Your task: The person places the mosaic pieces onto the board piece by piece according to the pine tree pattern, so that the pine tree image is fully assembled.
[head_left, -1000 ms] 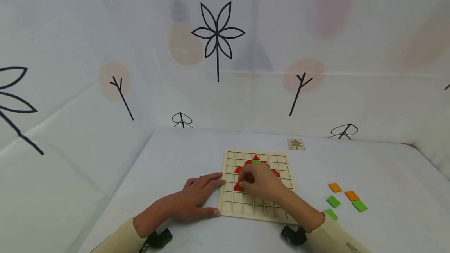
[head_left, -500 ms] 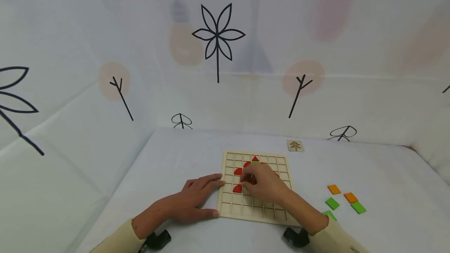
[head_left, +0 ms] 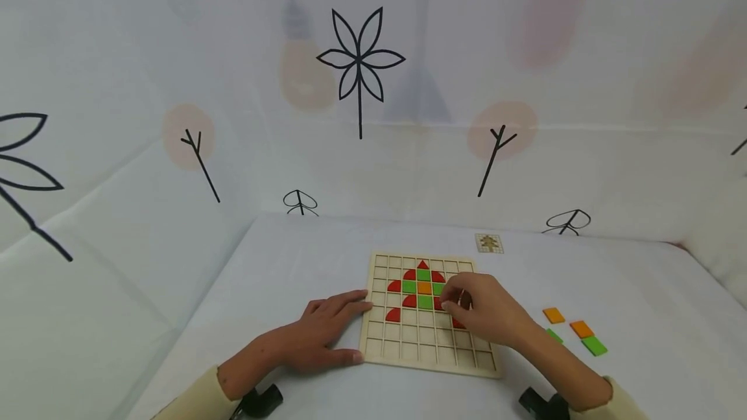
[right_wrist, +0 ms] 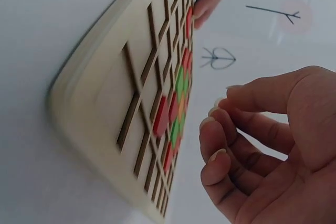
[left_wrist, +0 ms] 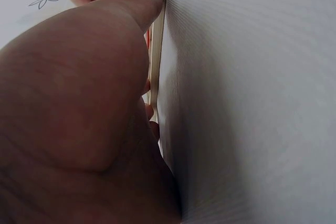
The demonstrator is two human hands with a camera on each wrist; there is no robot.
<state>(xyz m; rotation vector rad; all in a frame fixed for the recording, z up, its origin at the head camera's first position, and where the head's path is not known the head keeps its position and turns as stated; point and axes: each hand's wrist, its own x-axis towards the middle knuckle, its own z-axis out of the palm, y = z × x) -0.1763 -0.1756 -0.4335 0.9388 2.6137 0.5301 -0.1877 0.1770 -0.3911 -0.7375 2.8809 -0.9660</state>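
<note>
A wooden grid board [head_left: 373, 345] lies on the white table with red, green and orange tiles in its cells. A red triangle [head_left: 423, 265] tops the pattern, an orange square [head_left: 424, 288] sits at its middle, and a green square [head_left: 425, 302] is just below. My left hand [head_left: 318, 332] rests at the board's left edge, fingers extended and fingertips touching it. Over the board's right side hovers my right hand [head_left: 487, 306], partly covering tiles there. Its fingers are loosely bent, with no tile visible between them in the right wrist view [right_wrist: 262, 140].
Right of the board lie loose tiles: an orange square [head_left: 554, 315], another orange square [head_left: 581, 329] and a green square [head_left: 594, 346]. A further green tile [head_left: 554, 336] is partly hidden by the right forearm. Behind the board is a small pattern card [head_left: 489, 243].
My right hand has moved to the right from the middle of the board, uncovering the orange and green tiles there. The left hand stays at the board's edge.
</note>
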